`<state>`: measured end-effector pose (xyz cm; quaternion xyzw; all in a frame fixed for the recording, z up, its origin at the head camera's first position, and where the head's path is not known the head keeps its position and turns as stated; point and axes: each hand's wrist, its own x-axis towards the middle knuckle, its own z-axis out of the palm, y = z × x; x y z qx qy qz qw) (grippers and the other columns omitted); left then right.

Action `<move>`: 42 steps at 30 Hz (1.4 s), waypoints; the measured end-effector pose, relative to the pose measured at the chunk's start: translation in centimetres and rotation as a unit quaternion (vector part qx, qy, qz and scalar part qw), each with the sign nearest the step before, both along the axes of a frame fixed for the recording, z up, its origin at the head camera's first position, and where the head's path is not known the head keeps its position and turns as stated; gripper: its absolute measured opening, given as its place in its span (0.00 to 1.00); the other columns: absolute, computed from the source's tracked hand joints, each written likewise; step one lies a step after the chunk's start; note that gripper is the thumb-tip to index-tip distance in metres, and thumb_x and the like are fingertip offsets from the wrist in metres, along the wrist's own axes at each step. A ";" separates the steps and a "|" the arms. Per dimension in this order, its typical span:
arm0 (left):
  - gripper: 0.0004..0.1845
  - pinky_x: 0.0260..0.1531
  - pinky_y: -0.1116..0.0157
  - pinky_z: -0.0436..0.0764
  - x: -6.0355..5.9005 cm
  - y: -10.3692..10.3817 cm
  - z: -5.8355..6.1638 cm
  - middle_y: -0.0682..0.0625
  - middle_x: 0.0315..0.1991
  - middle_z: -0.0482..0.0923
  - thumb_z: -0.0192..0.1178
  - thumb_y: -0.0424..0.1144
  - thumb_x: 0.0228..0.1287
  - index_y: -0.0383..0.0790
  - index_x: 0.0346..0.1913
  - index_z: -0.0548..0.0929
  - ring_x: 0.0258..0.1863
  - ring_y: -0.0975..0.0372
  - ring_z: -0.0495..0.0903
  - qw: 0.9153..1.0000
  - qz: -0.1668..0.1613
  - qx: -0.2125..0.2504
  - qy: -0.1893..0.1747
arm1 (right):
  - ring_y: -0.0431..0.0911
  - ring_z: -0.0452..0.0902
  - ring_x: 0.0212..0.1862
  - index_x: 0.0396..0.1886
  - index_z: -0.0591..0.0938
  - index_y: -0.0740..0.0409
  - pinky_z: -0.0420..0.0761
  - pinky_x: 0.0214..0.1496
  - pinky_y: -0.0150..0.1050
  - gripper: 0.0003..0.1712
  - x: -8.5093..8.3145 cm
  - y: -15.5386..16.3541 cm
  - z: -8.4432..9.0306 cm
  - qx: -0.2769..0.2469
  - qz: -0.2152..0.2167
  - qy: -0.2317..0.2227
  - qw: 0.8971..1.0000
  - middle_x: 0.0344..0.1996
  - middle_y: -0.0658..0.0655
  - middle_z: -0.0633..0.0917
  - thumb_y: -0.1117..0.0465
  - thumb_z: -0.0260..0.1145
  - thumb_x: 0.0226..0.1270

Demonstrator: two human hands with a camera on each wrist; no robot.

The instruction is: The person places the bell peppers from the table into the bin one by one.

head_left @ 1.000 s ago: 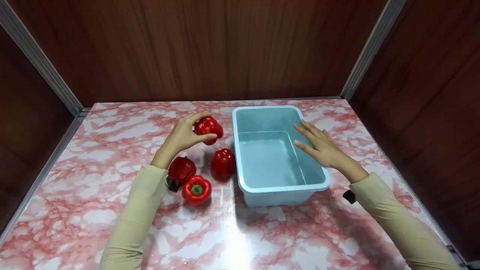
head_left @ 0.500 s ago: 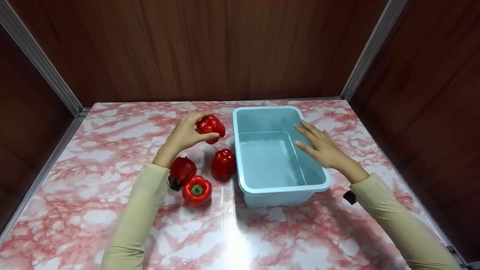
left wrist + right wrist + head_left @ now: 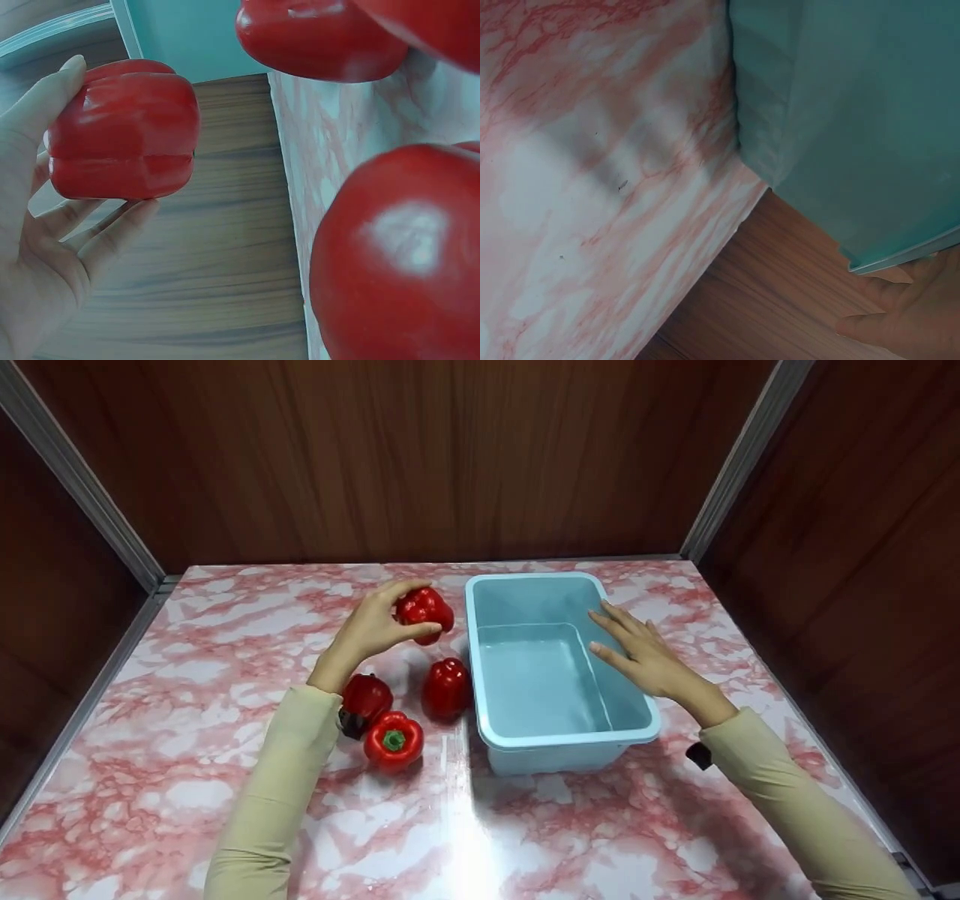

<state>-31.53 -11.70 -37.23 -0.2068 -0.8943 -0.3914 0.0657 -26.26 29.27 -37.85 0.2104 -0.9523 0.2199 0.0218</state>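
Observation:
My left hand grips a red bell pepper, lifted above the table just left of the light blue tub. In the left wrist view the same pepper sits between thumb and fingers. Three more red peppers lie below it: one against the tub's left wall, one by my left wrist, one showing a green stem. My right hand rests with straight fingers on the tub's right rim; the tub fills the right wrist view.
The tub and peppers stand on a pink marbled table enclosed by dark wooden walls at the back and sides. Bare tabletop lies in front of the tub and at the left.
My left hand has carried the pepper slightly right and up, toward the tub. My right hand has stayed on the rim.

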 end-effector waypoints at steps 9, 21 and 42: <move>0.39 0.51 0.56 0.77 0.0 0.3 0.2 0.54 0.63 0.68 0.66 0.64 0.44 0.63 0.63 0.69 0.58 0.57 0.70 1.000 -0.005 0.000 0.004 | 0.54 0.38 0.73 0.71 0.55 0.36 0.33 0.66 0.67 0.33 0.0 0.0 -0.1 -0.002 -0.003 -0.004 1.000 0.73 0.51 0.48 0.38 0.48 0.69; 0.38 0.50 0.57 0.78 -0.1 0.5 0.5 0.53 0.60 0.70 0.67 0.62 0.45 0.59 0.62 0.70 0.55 0.57 0.71 1.000 -0.012 0.010 0.016 | 0.56 0.39 0.73 0.72 0.54 0.40 0.33 0.65 0.69 0.34 -0.2 0.1 -0.2 -0.008 0.010 -0.003 1.000 0.73 0.54 0.47 0.40 0.47 0.70; 0.38 0.49 0.58 0.78 -0.2 0.9 1.3 0.54 0.60 0.70 0.66 0.64 0.44 0.62 0.61 0.71 0.56 0.58 0.70 1.000 -0.003 0.002 0.027 | 0.55 0.38 0.73 0.72 0.54 0.40 0.33 0.65 0.68 0.34 -0.2 0.1 0.0 -0.010 0.000 -0.010 1.000 0.73 0.53 0.47 0.39 0.47 0.69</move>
